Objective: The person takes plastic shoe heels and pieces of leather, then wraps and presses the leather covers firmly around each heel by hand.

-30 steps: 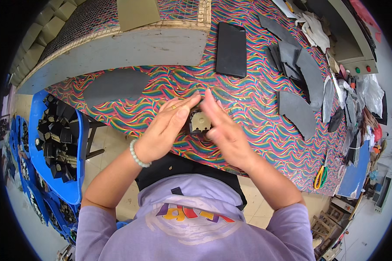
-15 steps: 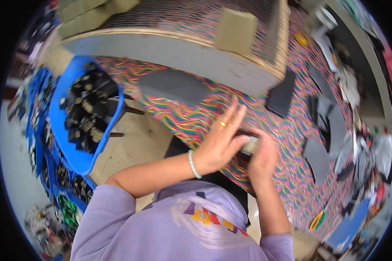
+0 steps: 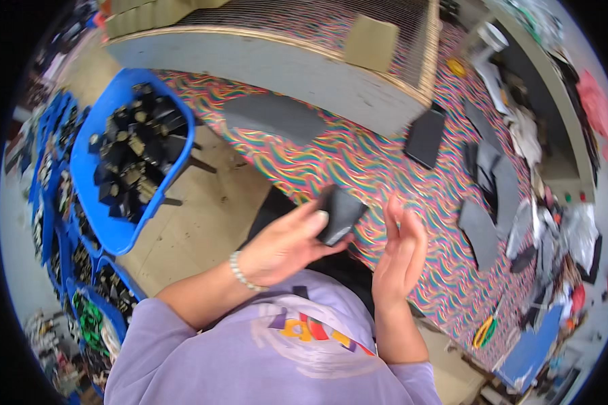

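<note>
A small, flat black piece, squarish and slightly shiny, is in my left hand, with the thumb on top and the fingers beneath. Its exact kind does not show. To its right, above the edge of the table with its wavy multicoloured cover, my right hand is raised. That hand's fingers are stretched out and it holds nothing, a short gap from the black piece.
A blue plastic seat-like tub on dark legs holds many black pieces at the left. A large wooden-edged mesh frame carries khaki blocks. Grey cut sheets, a black slab and yellow-green-handled scissors lie rightward.
My hands have moved apart. The left has drawn back toward my body with the black piece, which was between both hands, and the right has let go of it.
</note>
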